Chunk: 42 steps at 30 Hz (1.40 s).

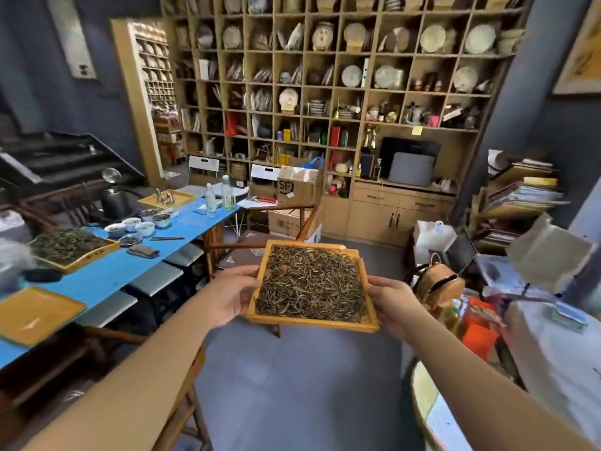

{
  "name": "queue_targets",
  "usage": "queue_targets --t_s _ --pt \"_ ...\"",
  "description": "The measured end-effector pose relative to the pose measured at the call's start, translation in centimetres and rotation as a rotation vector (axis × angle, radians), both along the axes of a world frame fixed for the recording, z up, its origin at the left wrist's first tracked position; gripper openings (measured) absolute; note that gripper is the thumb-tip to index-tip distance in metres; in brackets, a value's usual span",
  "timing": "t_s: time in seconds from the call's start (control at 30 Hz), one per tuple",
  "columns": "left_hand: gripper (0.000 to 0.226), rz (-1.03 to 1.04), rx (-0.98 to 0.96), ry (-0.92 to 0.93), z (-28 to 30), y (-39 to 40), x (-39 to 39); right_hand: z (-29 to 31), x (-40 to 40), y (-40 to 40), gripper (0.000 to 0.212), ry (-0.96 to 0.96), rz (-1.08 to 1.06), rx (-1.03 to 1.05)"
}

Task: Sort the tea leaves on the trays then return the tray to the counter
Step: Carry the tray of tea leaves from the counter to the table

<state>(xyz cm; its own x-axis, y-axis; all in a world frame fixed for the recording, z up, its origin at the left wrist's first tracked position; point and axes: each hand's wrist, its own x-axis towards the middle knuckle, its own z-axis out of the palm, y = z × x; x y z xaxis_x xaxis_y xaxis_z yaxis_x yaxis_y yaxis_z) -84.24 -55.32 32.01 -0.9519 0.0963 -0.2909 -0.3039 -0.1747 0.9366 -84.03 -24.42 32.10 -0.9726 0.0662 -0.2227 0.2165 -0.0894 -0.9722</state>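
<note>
A square wooden tray [312, 324] covered with dark dried tea leaves [310, 286] hangs in the air in front of me, above the grey floor. My left hand [232, 296] grips its left rim, fingers under the tray and thumb on the edge. My right hand [395, 304] grips the right rim the same way. On the long blue counter [110, 278] at the left stands a second tray heaped with tea leaves [70, 247], and an empty wooden tray [35, 312] lies nearer to me.
Small bowls [138, 226], a kettle [113, 196], bottles [227, 192] and a small tray of tools [166, 199] sit on the counter. Stools and wooden chairs line its near side. A tall shelf wall, cardboard boxes [297, 187] and a cluttered right side with a woven bag [437, 284] surround the floor.
</note>
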Motion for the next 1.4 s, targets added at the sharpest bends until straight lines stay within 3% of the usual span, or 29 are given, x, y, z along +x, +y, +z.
queue_targets --t_s 0.37,0.83,1.13,1.4 --pt "0.036 0.206 -0.016 -0.002 1.9 -5.3 -19.7 3.5 -26.7 -5.5 0.021 -0.006 0.221 -0.034" --pt "0.043 0.451 0.037 -0.016 0.6 -24.8 -43.8 3.1 -57.1 -26.7 0.025 0.0 0.455 0.022" --pt "0.042 0.654 0.012 -0.001 -0.8 -36.0 -51.4 1.7 -71.8 -42.1 0.025 0.003 0.718 0.012" --pt "0.041 0.977 0.04 -0.024 -2.9 -43.5 -51.1 -0.1 -79.5 -57.9 0.028 -0.038 1.111 0.042"
